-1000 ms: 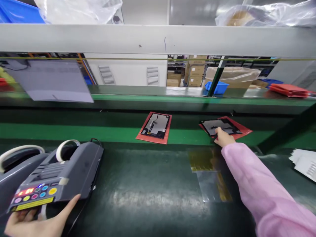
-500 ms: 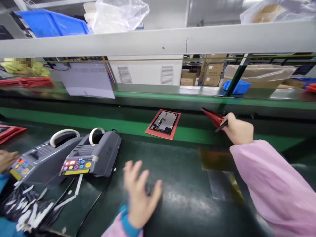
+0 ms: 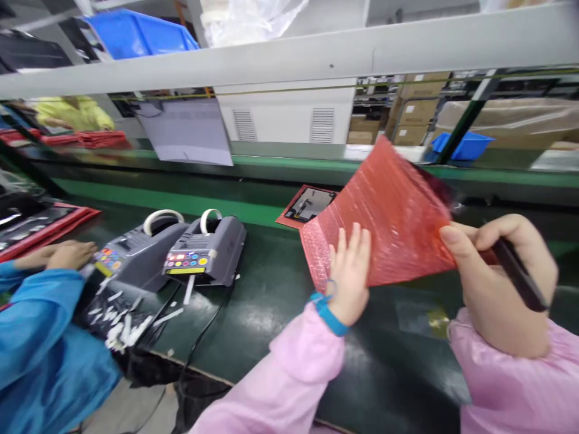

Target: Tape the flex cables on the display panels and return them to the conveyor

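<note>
My right hand (image 3: 502, 283) is closed on the right edge of a red bubble-wrap sheet (image 3: 389, 217), thumb on top. It also grips a thin black panel (image 3: 518, 274) that lies behind the sheet and shows only as an edge. The sheet is tilted up above the dark bench. My left hand (image 3: 350, 274) lies against the sheet's lower left part with its fingers stretched flat. Both my sleeves are pink.
Another red sheet carrying a panel (image 3: 308, 205) lies on the green conveyor behind. Two grey tape dispensers (image 3: 205, 253) stand at left with white strips (image 3: 122, 325) in front. A co-worker's blue sleeve (image 3: 40, 337) and hand (image 3: 67, 253) are at far left. A yellowish film (image 3: 427, 316) lies on the bench.
My right hand has lifted the red sheet and black panel off the conveyor and brought them toward me. My left hand left the tape dispenser and rose to the sheet. The view swung left.
</note>
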The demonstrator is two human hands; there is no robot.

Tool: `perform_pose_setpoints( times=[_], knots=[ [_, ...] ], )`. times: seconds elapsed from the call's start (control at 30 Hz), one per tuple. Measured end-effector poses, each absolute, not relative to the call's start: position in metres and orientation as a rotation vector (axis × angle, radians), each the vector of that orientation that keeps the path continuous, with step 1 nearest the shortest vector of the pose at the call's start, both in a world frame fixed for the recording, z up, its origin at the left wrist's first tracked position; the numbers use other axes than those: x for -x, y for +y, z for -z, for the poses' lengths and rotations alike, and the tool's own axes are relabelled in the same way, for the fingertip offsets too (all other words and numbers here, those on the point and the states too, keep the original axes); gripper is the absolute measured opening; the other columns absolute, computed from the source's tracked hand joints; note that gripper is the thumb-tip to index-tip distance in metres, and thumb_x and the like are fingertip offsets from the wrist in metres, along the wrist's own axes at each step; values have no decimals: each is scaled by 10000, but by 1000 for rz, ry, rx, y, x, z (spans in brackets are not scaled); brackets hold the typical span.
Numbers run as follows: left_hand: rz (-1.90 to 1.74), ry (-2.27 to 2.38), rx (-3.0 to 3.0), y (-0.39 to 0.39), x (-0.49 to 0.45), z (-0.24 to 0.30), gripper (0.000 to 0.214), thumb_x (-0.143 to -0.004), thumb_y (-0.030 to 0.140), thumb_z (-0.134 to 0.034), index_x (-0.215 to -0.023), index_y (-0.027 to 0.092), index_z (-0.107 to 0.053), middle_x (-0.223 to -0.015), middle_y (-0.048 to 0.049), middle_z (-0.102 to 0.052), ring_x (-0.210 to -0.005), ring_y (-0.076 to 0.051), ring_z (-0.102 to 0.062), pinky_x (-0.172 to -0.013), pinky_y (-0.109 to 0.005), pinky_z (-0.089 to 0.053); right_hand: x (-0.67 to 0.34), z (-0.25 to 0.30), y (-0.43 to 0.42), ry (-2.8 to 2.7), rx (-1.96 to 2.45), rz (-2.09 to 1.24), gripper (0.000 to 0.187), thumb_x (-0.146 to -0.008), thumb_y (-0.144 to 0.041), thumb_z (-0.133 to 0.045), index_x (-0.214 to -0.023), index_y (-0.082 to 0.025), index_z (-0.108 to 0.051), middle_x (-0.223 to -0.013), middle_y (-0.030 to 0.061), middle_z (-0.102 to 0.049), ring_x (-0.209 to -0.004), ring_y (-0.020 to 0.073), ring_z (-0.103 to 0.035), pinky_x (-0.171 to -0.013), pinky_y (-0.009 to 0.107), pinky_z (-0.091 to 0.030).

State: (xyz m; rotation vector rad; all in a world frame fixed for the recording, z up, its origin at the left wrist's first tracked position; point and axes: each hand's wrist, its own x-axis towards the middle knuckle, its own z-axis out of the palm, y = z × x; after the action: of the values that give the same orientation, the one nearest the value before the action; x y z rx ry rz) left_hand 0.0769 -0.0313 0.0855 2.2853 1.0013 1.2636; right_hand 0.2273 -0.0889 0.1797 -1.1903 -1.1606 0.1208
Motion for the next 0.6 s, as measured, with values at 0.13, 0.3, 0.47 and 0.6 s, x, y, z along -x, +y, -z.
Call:
perform_pose_setpoints(
  times=[0.13,0.3,0.47,0.6],
  knots=[
    [-1323,911,-1248,-28,-30,-111,561,-772,111,-627,-1332,136,-594,-1342,-144,-672,-1288,-339,-605,-1117,-501,-488,-260,-156,-88,-1222,1163,-408,368,-969,-569,-570,-857,-241,-446,-884,68,-771,-765,220,-753,-559,279,-538],
    [-838,962,-514,-20,5,-99,282,-651,78,-650,-928,61,-697,-837,-141,-781,-821,-315,-769,-775,-408,-652,-310,-81,-105,-1133,1474,-668,514,-944,-728,-451,-947,-224,-549,-590,-7,-638,-411,131,-544,-403,233,-411],
    [-822,1051,-509,-24,10,-61,445,-618,12,-656,-1059,76,-655,-914,-131,-783,-829,-298,-770,-775,-399,-648,-323,-21,-134,-1570,1682,-454,351,-999,-583,-470,-957,-250,-572,-1109,119,-753,-1050,268,-723,-858,398,-567],
    [-978,1070,-685,-27,25,-39,629,-685,174,-791,-1273,168,-567,-1338,-112,-670,-1265,-297,-624,-1078,-380,-524,-315,2,-142,-1944,1680,-238,310,-984,-556,-512,-913,-261,-579,-1357,127,-659,-1316,318,-579,-983,527,-505]
  ],
)
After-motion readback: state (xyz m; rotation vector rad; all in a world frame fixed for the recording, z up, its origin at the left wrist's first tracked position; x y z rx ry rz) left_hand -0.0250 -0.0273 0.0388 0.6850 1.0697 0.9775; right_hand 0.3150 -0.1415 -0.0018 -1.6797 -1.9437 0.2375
